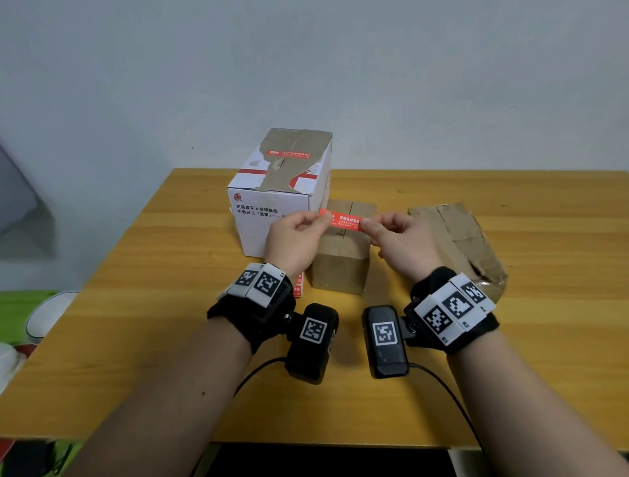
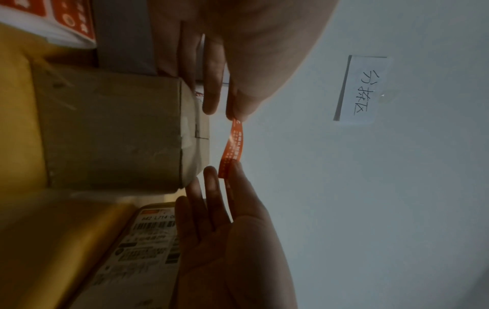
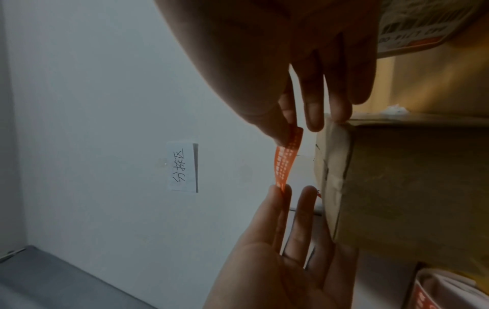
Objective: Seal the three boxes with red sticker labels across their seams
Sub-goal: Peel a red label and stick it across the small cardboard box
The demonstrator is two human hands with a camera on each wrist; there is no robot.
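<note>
A red sticker label [image 1: 342,219] hangs stretched between my two hands, just above the small brown box [image 1: 343,255] and across its top seam line. My left hand [image 1: 323,220] pinches the label's left end with thumb and forefinger. My right hand [image 1: 366,224] pinches its right end. The label [image 2: 231,148] hovers clear of the box [image 2: 113,129] in the left wrist view, and in the right wrist view the label [image 3: 285,165] also stays off the box [image 3: 410,177]. A white box [image 1: 278,200] at the left carries a red label [image 1: 289,154] over its top seam. A crumpled brown box [image 1: 457,241] lies at the right.
A sheet of red labels [image 1: 298,286] lies on the wooden table [image 1: 158,321] under my left wrist, seen also as label sheets [image 2: 71,18]. The right box bears a shipping label [image 2: 150,240]. A paper note [image 2: 362,92] hangs on the wall. Clutter lies left of the table [image 1: 9,333].
</note>
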